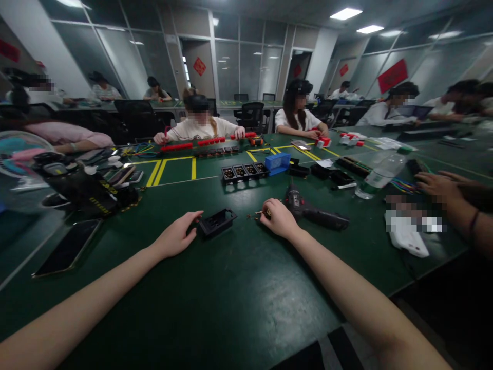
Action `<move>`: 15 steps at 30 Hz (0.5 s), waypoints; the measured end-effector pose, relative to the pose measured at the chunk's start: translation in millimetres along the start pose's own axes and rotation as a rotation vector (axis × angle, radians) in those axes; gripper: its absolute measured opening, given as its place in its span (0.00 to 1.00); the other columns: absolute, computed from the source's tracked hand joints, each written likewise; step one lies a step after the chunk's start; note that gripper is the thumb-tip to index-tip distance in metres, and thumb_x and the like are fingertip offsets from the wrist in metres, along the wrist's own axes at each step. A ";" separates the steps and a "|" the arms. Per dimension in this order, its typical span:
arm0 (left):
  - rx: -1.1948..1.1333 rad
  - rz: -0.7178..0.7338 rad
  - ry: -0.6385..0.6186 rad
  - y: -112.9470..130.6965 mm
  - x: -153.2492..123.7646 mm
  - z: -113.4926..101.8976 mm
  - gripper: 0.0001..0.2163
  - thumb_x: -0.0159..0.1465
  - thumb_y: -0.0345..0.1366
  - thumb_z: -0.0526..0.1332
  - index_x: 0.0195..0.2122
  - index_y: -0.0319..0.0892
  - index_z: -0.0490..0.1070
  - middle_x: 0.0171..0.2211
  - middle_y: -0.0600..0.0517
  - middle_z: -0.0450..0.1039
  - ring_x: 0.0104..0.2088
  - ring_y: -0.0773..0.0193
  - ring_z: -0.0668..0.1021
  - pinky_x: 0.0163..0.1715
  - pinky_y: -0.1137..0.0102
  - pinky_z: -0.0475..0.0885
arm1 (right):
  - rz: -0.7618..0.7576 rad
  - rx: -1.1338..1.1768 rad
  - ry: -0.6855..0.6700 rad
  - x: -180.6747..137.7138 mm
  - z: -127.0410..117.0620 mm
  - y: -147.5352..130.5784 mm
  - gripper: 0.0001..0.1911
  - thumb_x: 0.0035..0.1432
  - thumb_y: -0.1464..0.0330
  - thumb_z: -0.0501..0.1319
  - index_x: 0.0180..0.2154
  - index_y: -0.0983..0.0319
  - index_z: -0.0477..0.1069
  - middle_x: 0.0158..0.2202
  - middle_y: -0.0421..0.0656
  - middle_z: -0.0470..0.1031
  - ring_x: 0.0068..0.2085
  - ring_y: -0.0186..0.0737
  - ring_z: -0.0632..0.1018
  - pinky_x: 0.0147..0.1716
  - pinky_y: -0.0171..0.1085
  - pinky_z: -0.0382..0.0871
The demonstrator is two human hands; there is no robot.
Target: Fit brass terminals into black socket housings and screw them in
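Note:
My left hand (177,235) rests on the green table (239,288) with its fingers reaching to the left end of a small black plastic housing (217,221), touching it. My right hand (278,218) is closed in a pinch over small brass-coloured screws (261,213) lying just right of the housing. A black electric screwdriver (314,210) lies on the table right beside my right hand, not held.
A row of black housings (243,172) and a blue box (277,162) sit farther back. A phone (69,247) lies front left, a plastic bottle (379,174) at right. A neighbour's hand (439,186) rests at far right. Other people work across the table.

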State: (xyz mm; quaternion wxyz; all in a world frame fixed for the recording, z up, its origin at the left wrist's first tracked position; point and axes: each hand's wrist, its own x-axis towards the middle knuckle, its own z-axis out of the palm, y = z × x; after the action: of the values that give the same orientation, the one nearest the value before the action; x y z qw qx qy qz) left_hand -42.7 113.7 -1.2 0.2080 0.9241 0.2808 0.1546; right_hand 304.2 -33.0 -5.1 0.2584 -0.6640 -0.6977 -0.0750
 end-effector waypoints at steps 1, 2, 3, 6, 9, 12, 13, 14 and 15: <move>0.003 0.002 -0.003 -0.3 0.3 -0.1 0.26 0.67 0.38 0.55 0.66 0.45 0.56 0.57 0.44 0.70 0.54 0.50 0.76 0.52 0.55 0.75 | 0.006 0.000 0.002 0.0 0.1 0.1 0.02 0.60 0.70 0.61 0.36 0.60 0.67 0.39 0.47 0.73 0.42 0.47 0.73 0.44 0.43 0.68; 0.006 0.007 -0.007 -0.7 0.6 -0.1 0.26 0.67 0.38 0.54 0.66 0.44 0.56 0.56 0.44 0.70 0.54 0.50 0.76 0.53 0.55 0.75 | 0.010 -0.001 0.005 -0.1 0.1 0.3 0.02 0.60 0.69 0.61 0.36 0.60 0.67 0.39 0.47 0.72 0.42 0.46 0.72 0.44 0.42 0.68; 0.008 0.010 -0.011 -0.9 0.7 -0.2 0.25 0.67 0.38 0.54 0.66 0.44 0.57 0.56 0.44 0.70 0.54 0.50 0.76 0.53 0.55 0.75 | 0.011 -0.001 0.006 -0.3 0.2 0.5 0.03 0.60 0.70 0.61 0.36 0.60 0.67 0.39 0.47 0.72 0.42 0.45 0.72 0.44 0.42 0.68; 0.005 0.010 -0.017 -1.0 0.7 -0.3 0.25 0.67 0.39 0.54 0.66 0.44 0.57 0.56 0.44 0.70 0.54 0.50 0.76 0.52 0.55 0.76 | 0.003 0.005 0.005 -1.2 -0.1 0.9 0.03 0.60 0.70 0.61 0.35 0.60 0.67 0.39 0.46 0.72 0.41 0.44 0.72 0.44 0.41 0.67; 0.002 0.013 -0.014 -1.4 0.6 0.0 0.25 0.68 0.39 0.54 0.66 0.44 0.57 0.57 0.44 0.69 0.55 0.50 0.75 0.52 0.55 0.75 | -0.009 0.017 -0.005 -2.0 -0.6 0.7 0.03 0.60 0.71 0.61 0.35 0.60 0.66 0.38 0.45 0.72 0.41 0.44 0.72 0.43 0.41 0.68; 0.006 0.012 -0.022 -2.8 0.8 0.7 0.25 0.68 0.39 0.54 0.66 0.45 0.56 0.58 0.44 0.68 0.55 0.51 0.75 0.52 0.55 0.75 | -0.009 0.023 -0.011 -2.3 -0.7 0.4 0.03 0.59 0.71 0.61 0.35 0.60 0.67 0.38 0.45 0.72 0.40 0.44 0.72 0.43 0.41 0.68; 0.008 0.009 -0.025 -3.3 0.9 0.8 0.25 0.68 0.39 0.54 0.66 0.45 0.56 0.58 0.44 0.68 0.55 0.51 0.75 0.52 0.55 0.75 | -0.008 0.021 -0.010 -2.4 -0.7 0.4 0.03 0.59 0.71 0.61 0.35 0.60 0.67 0.38 0.46 0.72 0.41 0.44 0.73 0.44 0.41 0.68; 0.010 0.006 -0.027 -3.7 0.9 0.9 0.25 0.68 0.39 0.54 0.66 0.45 0.57 0.58 0.44 0.68 0.55 0.51 0.75 0.51 0.55 0.76 | -0.006 0.020 -0.011 -2.4 -0.6 0.4 0.03 0.59 0.71 0.61 0.35 0.60 0.67 0.38 0.46 0.72 0.41 0.44 0.73 0.44 0.41 0.68; 0.010 0.004 -0.029 -3.9 0.9 0.8 0.25 0.68 0.39 0.54 0.66 0.45 0.57 0.58 0.44 0.68 0.55 0.51 0.75 0.51 0.55 0.76 | -0.005 0.018 -0.012 -2.5 -0.6 0.5 0.04 0.58 0.71 0.62 0.35 0.60 0.66 0.38 0.46 0.72 0.41 0.44 0.73 0.44 0.41 0.68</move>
State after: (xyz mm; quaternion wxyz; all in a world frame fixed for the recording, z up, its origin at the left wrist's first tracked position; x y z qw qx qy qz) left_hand -43.4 116.9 -3.6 0.2068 0.9279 0.2767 0.1403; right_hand 304.8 -35.4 -5.9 0.2600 -0.6604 -0.7014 -0.0654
